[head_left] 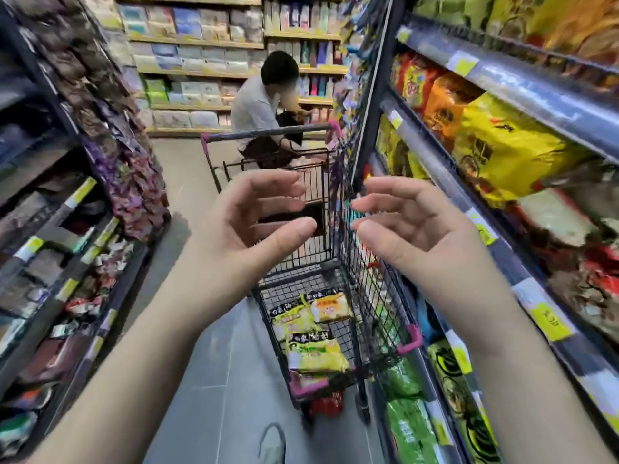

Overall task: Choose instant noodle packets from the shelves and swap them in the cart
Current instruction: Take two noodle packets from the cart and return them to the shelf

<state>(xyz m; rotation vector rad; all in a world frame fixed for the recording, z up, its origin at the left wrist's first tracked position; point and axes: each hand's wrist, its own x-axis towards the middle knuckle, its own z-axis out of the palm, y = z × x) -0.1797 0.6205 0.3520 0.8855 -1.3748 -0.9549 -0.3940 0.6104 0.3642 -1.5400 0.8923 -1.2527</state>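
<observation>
Left hand [248, 222] and right hand [412, 229] held over cart [371, 289], fingers loosely bent, nothing gripped. Noodle packets [316, 354] seen lying in cart bottom. More packs [502, 152] stacked on shelf [536, 92] at right. Step judged: choosing. Next, one pack would have to be reached and gripped.

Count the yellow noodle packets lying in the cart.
3. The far packet lies toward the right side of the cart, the left packet lies beside it, and the near packet is closest to the camera. Others may be hidden underneath.
</observation>
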